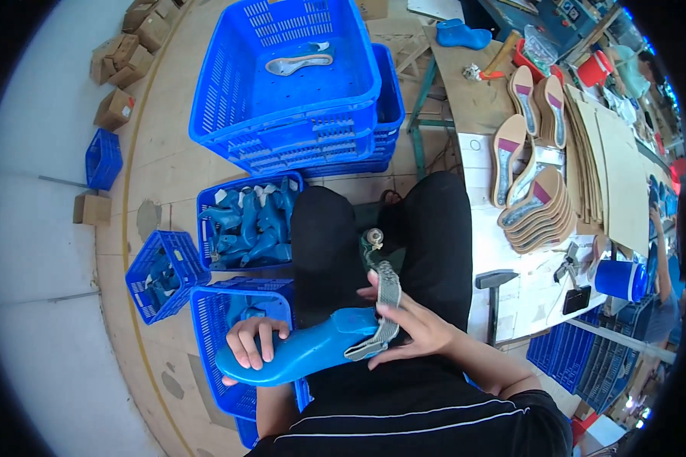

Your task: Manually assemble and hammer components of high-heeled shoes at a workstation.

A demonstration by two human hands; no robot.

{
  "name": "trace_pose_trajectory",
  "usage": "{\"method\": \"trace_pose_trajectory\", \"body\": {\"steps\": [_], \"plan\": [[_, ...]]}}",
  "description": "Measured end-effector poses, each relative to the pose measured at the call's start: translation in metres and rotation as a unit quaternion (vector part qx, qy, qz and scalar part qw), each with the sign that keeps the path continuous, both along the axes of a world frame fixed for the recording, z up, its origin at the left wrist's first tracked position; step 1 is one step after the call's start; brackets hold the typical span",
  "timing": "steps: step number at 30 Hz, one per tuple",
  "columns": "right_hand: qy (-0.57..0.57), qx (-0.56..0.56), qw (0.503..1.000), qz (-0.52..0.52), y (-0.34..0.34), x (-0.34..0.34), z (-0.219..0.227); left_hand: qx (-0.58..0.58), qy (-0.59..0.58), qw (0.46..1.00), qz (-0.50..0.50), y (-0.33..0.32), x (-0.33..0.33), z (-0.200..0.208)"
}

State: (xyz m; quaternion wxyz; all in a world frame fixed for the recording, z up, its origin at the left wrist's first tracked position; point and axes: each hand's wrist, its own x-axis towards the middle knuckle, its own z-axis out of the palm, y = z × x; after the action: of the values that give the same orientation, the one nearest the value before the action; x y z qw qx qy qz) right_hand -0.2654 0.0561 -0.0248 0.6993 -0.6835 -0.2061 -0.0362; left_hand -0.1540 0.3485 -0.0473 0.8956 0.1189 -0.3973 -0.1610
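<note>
A glossy blue shoe last point(312, 352) lies across my lap, its toe toward the left. My left hand point(254, 344) is closed over the toe end, fingers curled on top. At the heel end, my right hand point(419, 329) grips a grey textured strap point(389, 298), thumb and fingers on either side of it. One end of the strap rests against the last's heel, and its upper part stands up beyond the last. Part of the strap is hidden behind my right fingers.
Left of my legs stand blue crates of lasts point(206, 263), with a big stacked crate point(286, 126) ahead holding one insole point(299, 64). On the right-hand table point(476, 293) are stacked insoles point(537, 213), a hammer point(495, 279) and a blue cylindrical container point(617, 279). Other people work farther right.
</note>
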Motion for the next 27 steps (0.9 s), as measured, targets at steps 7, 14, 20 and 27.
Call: {"method": "trace_pose_trajectory", "body": {"steps": [7, 14, 20, 27], "plan": [[-0.331, -0.198, 0.91, -0.153, -0.016, 0.002, -0.01, -0.011, 0.181, 0.979, 0.092, 0.002, -0.028, -0.001], [-0.173, -0.243, 0.923, -0.242, -0.014, 0.013, -0.022, 0.119, 0.525, 0.828, 0.158, -0.027, -0.041, -0.007], [-0.12, -0.185, 0.955, -0.2, -0.033, 0.023, -0.016, 0.222, 0.607, 0.739, 0.188, -0.045, -0.026, 0.011], [-0.02, -0.077, 0.975, -0.208, -0.035, 0.026, 0.022, 0.187, 0.614, 0.747, 0.171, -0.044, -0.018, 0.061]]}}
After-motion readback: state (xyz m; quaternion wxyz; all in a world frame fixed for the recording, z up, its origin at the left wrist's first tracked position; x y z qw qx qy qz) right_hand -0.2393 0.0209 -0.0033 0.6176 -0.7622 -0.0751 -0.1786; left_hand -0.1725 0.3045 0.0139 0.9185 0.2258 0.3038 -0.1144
